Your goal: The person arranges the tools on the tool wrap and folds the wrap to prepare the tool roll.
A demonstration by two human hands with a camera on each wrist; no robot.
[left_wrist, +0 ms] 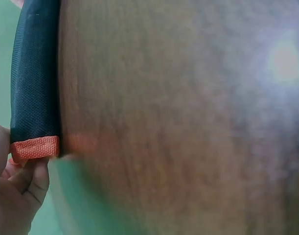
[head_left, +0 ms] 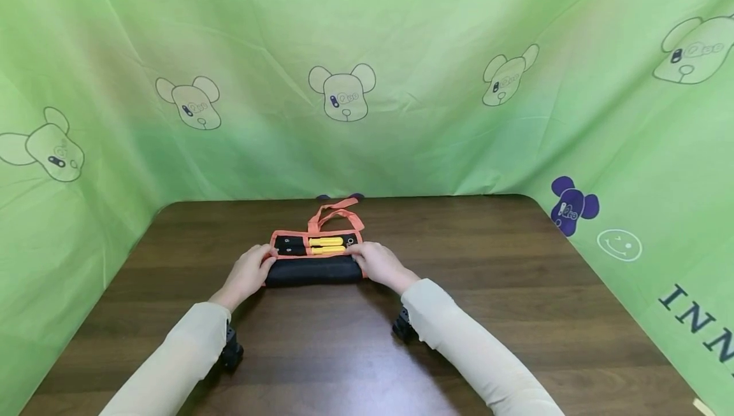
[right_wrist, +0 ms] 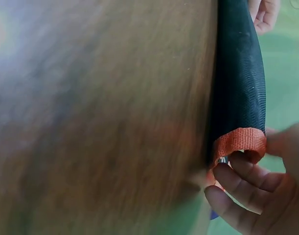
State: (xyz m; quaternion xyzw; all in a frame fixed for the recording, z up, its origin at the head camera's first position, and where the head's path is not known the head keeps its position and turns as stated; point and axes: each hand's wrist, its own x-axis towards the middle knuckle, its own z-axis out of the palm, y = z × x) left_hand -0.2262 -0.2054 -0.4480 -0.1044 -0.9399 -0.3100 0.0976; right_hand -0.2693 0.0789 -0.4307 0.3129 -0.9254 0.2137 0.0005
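Note:
A black fabric tool roll [head_left: 314,272] with orange edging lies partly rolled up on the table, its near part a thick bundle. Two yellow tool handles [head_left: 327,242] show in its flat far part, beside pockets marked with white numbers. My left hand [head_left: 248,274] grips the left end of the bundle, thumb on one side and fingers curled beneath the orange edge [left_wrist: 35,148]. At the other end, my right hand [head_left: 380,264] holds the bundle, its fingers curled under the orange trim [right_wrist: 241,140]. The inside of the bundle is hidden.
Orange straps [head_left: 335,213] trail from the roll's far edge toward the back of the brown wooden table [head_left: 482,263]. A green curtain [head_left: 413,148] printed with bear heads hangs behind the table and along both sides. A small pale object [head_left: 703,407] sits at the near right corner.

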